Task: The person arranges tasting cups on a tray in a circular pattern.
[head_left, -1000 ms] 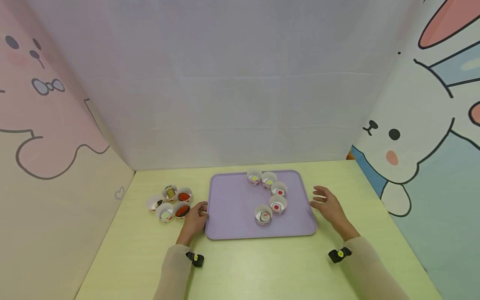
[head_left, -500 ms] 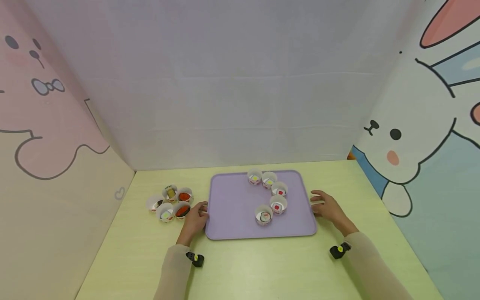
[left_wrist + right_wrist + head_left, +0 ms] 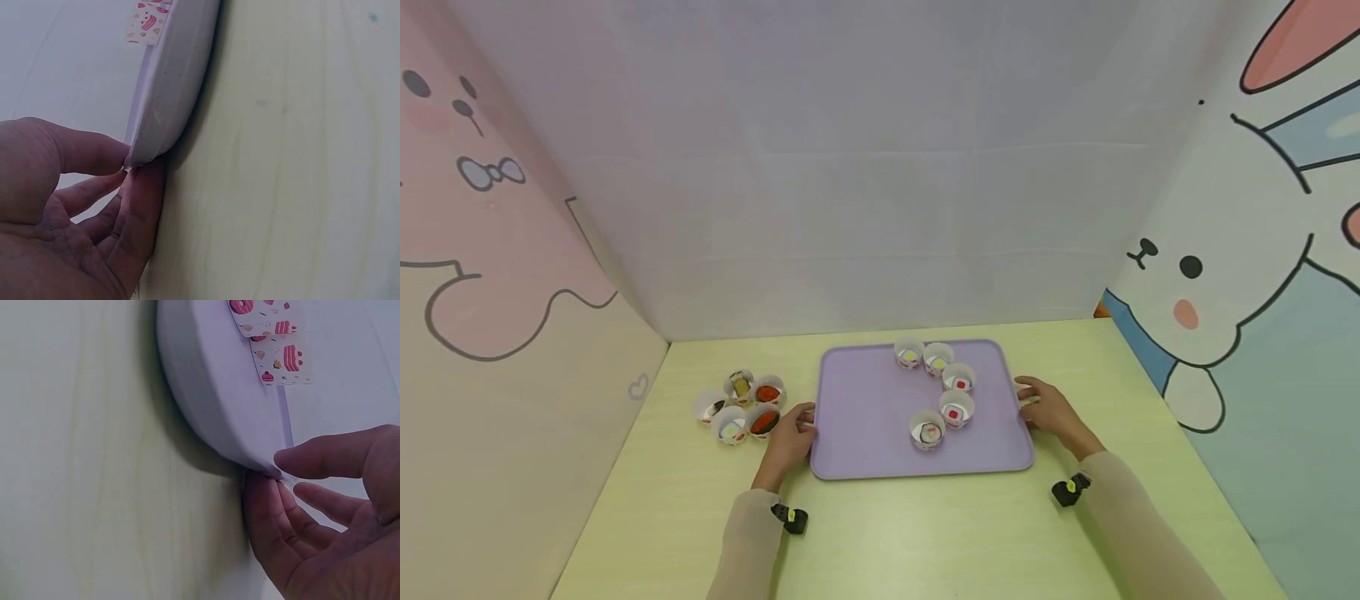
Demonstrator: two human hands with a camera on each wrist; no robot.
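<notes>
A light purple tray (image 3: 861, 408) lies on the table with several small paper cups standing on its right half. My left hand (image 3: 791, 435) grips its left edge; in the left wrist view the thumb (image 3: 94, 150) lies on the rim and fingers (image 3: 144, 200) reach underneath. On the opposite edge, my right hand (image 3: 1051, 412) pinches the rim, its thumb (image 3: 331, 456) above and fingers (image 3: 265, 519) below. One cup (image 3: 927, 432) near the front holds a sushi-roll-like piece. Two cups in the middle hold white pieces with red centres, and two at the back show yellow centres.
Left of the tray, close to my left hand, stands a cluster of several paper cups, among them one with orange-red filling (image 3: 765, 422) and one with a yellow piece (image 3: 741, 387). A white backdrop (image 3: 880, 250) rises behind the table (image 3: 910, 542), with cartoon-printed panels at both sides.
My right hand has moved slightly left, from beside the tray's right edge to a hold on its rim. The left hand and the tray stay where they were.
</notes>
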